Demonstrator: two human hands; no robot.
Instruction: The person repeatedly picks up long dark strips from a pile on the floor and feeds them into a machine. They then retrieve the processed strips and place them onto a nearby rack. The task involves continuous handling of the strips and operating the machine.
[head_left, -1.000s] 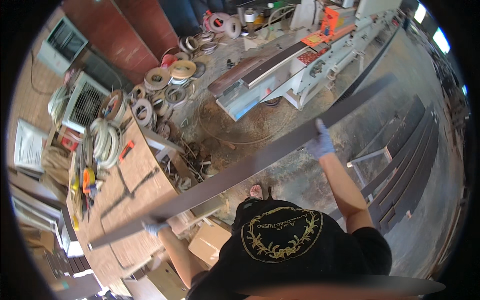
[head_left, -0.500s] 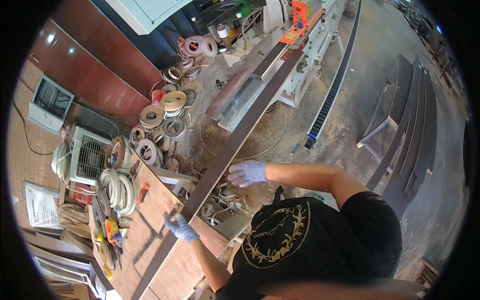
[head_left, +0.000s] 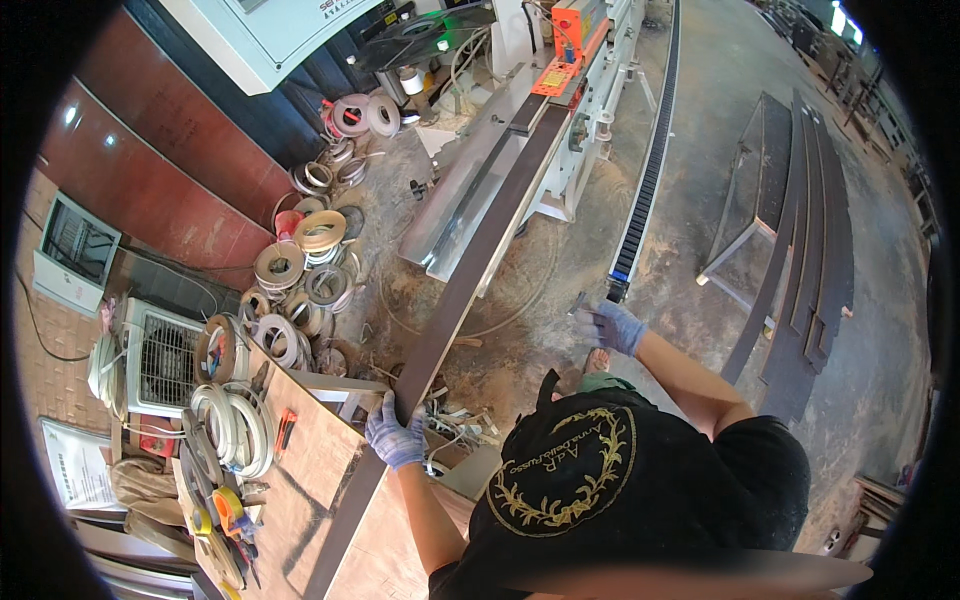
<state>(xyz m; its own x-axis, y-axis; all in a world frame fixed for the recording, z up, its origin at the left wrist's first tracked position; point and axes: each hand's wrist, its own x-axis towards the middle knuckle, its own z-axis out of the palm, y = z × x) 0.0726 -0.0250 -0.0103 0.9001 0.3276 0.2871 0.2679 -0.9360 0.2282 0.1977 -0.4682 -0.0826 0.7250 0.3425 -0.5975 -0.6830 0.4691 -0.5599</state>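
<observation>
A long, narrow dark brown board (head_left: 456,290) runs from the wooden table at the lower left up to the machine with an orange guard (head_left: 560,75). My left hand (head_left: 396,434), in a thin bluish glove, is closed across the board's width, its thumb and fingers near opposite edges. Out to the right of the board is my right hand (head_left: 617,328), gloved alike, fingers stretched and nothing in them. It hovers near the low end of a long roller track (head_left: 640,215). The board's far end is hidden at the guard, and its near end runs out of view.
Rolls of edging tape (head_left: 320,232) lie heaped on the floor at the left. On the plywood table (head_left: 300,490) are white coils (head_left: 235,425), an orange-handled tool (head_left: 286,430) and yellow tape rolls (head_left: 228,505). More dark boards (head_left: 815,250) are stacked at the right beside a metal-legged stand.
My left hand has moved forward along the board, toward the machine. My right hand has swung farther right, away from the board. The whole view has shifted slightly.
</observation>
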